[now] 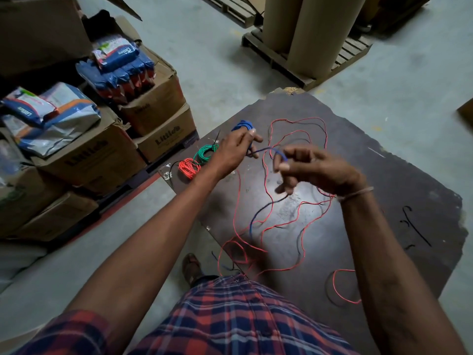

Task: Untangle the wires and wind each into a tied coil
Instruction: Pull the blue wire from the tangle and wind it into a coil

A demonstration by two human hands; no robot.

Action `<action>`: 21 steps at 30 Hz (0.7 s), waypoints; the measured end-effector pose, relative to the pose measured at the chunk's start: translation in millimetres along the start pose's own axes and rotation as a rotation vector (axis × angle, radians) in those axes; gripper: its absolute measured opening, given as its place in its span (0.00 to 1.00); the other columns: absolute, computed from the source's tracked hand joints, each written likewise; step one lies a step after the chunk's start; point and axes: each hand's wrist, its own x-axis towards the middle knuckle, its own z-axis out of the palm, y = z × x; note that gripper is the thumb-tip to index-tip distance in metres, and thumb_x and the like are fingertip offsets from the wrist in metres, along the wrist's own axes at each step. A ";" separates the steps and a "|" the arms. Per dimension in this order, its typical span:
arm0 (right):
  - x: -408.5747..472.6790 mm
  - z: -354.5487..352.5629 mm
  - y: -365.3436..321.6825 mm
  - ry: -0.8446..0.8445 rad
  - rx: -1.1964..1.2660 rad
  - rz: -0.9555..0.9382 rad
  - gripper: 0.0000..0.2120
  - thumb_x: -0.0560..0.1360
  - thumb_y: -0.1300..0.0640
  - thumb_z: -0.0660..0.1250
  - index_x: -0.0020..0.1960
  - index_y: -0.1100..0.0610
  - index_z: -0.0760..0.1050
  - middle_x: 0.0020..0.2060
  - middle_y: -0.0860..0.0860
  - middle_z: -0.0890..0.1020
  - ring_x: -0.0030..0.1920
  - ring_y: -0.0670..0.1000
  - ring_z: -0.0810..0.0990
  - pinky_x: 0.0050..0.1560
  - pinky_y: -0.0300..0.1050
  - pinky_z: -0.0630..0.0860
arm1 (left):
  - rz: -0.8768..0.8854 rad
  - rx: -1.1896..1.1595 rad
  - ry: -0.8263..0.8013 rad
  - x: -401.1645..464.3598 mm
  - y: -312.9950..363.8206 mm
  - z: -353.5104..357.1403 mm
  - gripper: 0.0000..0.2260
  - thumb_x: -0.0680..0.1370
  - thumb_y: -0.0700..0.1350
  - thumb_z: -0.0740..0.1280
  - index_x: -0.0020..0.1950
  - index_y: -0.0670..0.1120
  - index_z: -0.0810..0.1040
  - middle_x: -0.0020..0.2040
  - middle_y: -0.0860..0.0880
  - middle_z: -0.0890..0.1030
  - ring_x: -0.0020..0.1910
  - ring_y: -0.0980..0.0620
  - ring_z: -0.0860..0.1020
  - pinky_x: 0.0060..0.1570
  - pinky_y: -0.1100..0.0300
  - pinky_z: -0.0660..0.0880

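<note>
While the blue wire trails slack over the dark board, winding is under way.
The left hand grips the growing blue coil wrapped round its fingers; the right hand pinches the strand just beside it. Better to keep light tension and lift the blue free of the loose red wire so neither snags. Finished red coil and green coil lie near.

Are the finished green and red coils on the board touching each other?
Touching. The head view shows the green coil meeting the red coil at their near edges on the board, with no gap between them.
</note>
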 end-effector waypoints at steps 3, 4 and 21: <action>2.0 -14.8 -7.3 0.163 0.123 -0.116 0.09 0.81 0.62 0.62 0.58 0.67 0.74 0.30 0.53 0.67 0.26 0.48 0.69 0.35 0.45 0.79 | -0.036 -0.050 -0.100 -12.7 -1.6 0.4 0.19 0.87 0.51 0.55 0.56 0.41 0.82 0.37 0.46 0.82 0.38 0.49 0.81 0.48 0.53 0.78; 6.1 -19.6 -7.7 0.215 0.140 -0.138 0.09 0.83 0.61 0.61 0.57 0.67 0.74 0.31 0.53 0.64 0.25 0.46 0.65 0.30 0.42 0.74 | -0.044 -0.098 -0.136 -16.4 -1.1 1.3 0.20 0.87 0.50 0.55 0.55 0.39 0.82 0.36 0.44 0.80 0.36 0.48 0.78 0.45 0.54 0.75; 61.2 -27.1 75.6 0.427 -0.136 0.238 0.14 0.84 0.51 0.64 0.48 0.57 0.85 0.32 0.51 0.74 0.24 0.45 0.63 0.24 0.35 0.56 | -0.134 -1.124 -0.330 -17.7 40.3 -9.1 0.20 0.87 0.46 0.52 0.68 0.31 0.70 0.44 0.45 0.77 0.29 0.57 0.70 0.33 0.67 0.69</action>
